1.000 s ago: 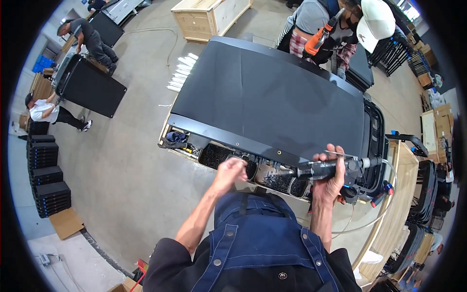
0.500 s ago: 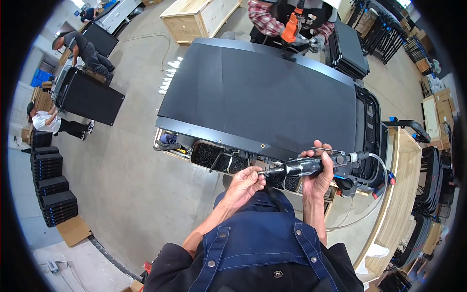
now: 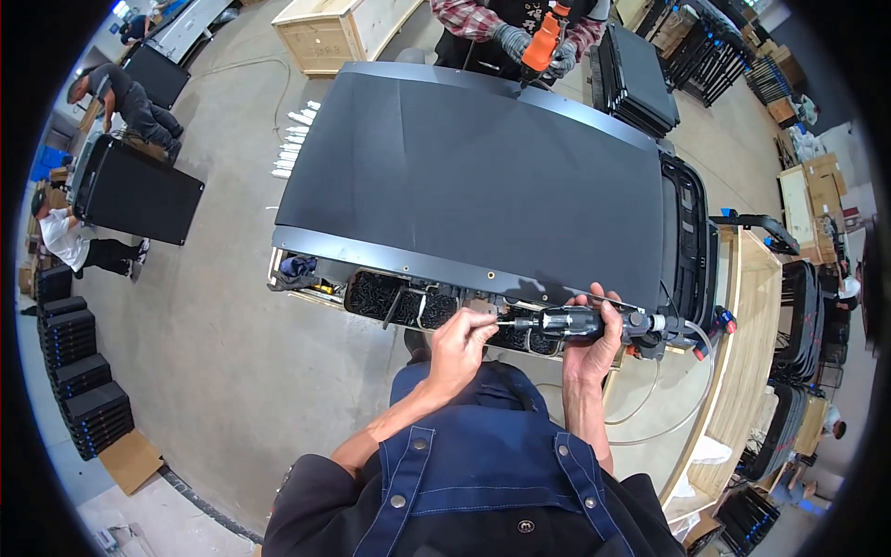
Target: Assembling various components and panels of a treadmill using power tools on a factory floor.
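Note:
My right hand (image 3: pixel 591 342) is wrapped round a black pneumatic tool (image 3: pixel 569 322) with a lever along its side and a clear air hose (image 3: pixel 709 371) at its back end. The tool lies nearly level, its slim metal tip (image 3: pixel 512 322) pointing left. At that tip the thumb and fingers of my left hand (image 3: pixel 459 348) are pinched together; any small part between them is too small to make out. Just beyond both hands runs the metal edge strip (image 3: pixel 390 252) of a large dark flat panel (image 3: pixel 492 167), with a brass-coloured ring (image 3: pixel 490 275) in one hole.
Under the panel's near edge stand bins (image 3: pixel 376 295) of small black parts. Across from me, a person's gloved hand (image 3: pixel 512 42) holds an orange power tool (image 3: pixel 541 45). A black frame (image 3: pixel 687 218) and a wooden crate (image 3: pixel 742 362) stand right. Two people handle a black panel (image 3: pixel 139 190) at left.
The pneumatic tool has swung to a more level pose, with my left fingers still at its tip. Opposite, the person's orange tool has tilted. The whole view has shifted slightly.

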A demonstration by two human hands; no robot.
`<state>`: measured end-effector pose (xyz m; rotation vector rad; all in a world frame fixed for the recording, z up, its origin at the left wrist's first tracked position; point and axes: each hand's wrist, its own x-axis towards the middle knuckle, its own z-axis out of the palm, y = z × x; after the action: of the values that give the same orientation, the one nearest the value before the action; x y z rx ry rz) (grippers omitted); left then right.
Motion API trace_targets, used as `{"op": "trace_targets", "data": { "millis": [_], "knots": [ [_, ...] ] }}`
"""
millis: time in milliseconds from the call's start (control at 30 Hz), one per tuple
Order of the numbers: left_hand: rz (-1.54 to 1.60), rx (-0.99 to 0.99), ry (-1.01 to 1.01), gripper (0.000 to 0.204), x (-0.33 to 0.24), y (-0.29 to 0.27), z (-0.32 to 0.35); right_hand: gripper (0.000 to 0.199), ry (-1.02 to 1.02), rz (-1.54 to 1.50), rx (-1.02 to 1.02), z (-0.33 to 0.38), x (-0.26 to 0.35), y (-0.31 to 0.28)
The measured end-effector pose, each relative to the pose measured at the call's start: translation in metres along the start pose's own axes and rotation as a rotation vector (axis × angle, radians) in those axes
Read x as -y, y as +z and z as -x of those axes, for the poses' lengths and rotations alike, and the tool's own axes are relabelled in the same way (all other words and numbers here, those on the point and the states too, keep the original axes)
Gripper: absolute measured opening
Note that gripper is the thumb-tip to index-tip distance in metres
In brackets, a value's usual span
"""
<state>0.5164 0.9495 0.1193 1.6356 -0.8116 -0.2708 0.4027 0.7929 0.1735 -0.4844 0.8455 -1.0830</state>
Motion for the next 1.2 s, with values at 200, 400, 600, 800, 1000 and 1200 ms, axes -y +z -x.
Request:
{"op": "trace_targets", "data": {
  "millis": [200, 400, 600, 800, 1000, 1200],
  "knots": [
    [1.156, 0.245, -0.879, 0.024, 0.038, 0.0, -0.024, 0.05, -0.18, 0.146, 0.188, 0.005, -0.002, 0.022],
    [1.797, 0.172, -1.113, 0.028, 0.06, 0.047, -0.04, 0.044, -0.522, 0.432, 0.581, 0.001, -0.027, 0.06],
    [1.364, 0.165, -1.263, 0.049, 0.061, 0.031, -0.036, 0.046, -0.412, 0.622, 0.757, -0.013, -0.051, 0.083],
    [0.724, -0.453, -0.823, 0.055, 0.103, -0.02, -0.052, 0.043, -0.234, 0.735, 1.035, -0.032, -0.068, 0.104],
    [0.683, -0.591, -0.621, 0.056, 0.133, -0.001, -0.057, 0.045, -0.177, 0.67, 1.119, -0.046, -0.071, 0.094],
    [0.629, -0.435, -0.818, 0.057, 0.107, -0.017, -0.062, 0.061, -0.182, 0.8, 0.986, -0.034, -0.061, 0.096]
  ]
}}
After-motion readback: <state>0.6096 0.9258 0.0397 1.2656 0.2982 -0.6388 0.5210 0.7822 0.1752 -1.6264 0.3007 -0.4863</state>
